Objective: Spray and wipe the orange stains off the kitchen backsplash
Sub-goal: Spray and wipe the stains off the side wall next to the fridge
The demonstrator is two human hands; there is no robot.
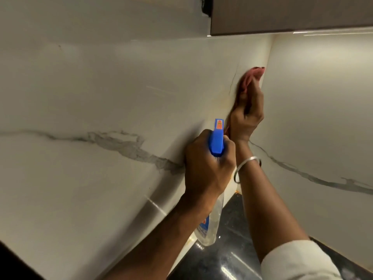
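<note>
Pink cloth (252,77), bunched and soft, is pressed flat against the glossy marble-look backsplash (121,93) by the right hand (247,116), right up by the inside corner where the two panels meet, below the upper cabinet (282,15). So this is the wiping step, I'd say. Faint orange stains (223,102) streak the panel just left of that cloth, and a small orange fleck (238,192) sits lower down where the corner meets the dark polished countertop (232,249). Left hand (205,164) is clenched around the spray bottle (210,225), blue trigger head up, clear body hanging below the fist, just below the cloth. Next move likely calls for sweeping down over those streaks, perhaps another squirt first. A metal bangle (245,165) rings the right wrist.
</note>
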